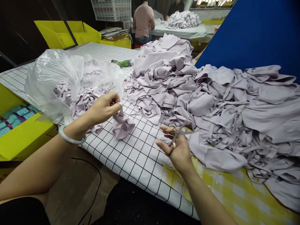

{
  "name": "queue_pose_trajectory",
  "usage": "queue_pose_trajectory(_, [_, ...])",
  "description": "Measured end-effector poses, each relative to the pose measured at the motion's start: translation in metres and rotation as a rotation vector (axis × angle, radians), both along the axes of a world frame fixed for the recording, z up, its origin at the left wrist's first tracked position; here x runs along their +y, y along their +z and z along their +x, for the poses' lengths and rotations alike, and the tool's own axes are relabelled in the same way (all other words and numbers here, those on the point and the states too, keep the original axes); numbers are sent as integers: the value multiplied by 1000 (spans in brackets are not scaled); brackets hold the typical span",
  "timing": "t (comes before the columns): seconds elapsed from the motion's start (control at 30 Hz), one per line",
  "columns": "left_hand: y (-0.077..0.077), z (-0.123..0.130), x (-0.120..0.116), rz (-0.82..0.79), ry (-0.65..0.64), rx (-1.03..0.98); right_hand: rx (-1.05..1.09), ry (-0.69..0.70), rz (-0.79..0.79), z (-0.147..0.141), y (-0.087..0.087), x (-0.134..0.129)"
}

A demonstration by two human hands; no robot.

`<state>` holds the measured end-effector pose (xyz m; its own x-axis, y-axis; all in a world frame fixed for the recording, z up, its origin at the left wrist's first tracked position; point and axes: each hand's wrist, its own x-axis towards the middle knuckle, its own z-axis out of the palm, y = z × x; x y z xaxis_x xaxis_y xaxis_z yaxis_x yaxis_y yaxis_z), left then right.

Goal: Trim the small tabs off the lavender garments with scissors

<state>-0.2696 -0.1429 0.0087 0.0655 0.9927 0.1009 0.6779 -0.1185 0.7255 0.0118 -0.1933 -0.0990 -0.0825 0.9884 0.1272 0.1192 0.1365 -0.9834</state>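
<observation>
My left hand pinches a small pale lilac fabric piece, which dangles just over the checked tabletop. Around the fingers of my right hand sits a pair of small scissors, the blades slanting up and away to the right. A little heap of thread and cloth scraps lies beside that hand. Behind my left hand, a clear plastic bag bulges over more lilac pieces. Past my right hand rises a big pile of lilac cloth.
More lilac cloth spreads across the right side below a blue panel. A green-handled tool rests behind the bag. Yellow boxes stand on the left. Farther back, a person in a pink shirt is at another table.
</observation>
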Motion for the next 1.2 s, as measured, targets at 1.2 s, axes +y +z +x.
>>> queue_pose_trajectory(1.2, [-70,71,-111,-756,-84,-1402,336,219,102,-82,19,21])
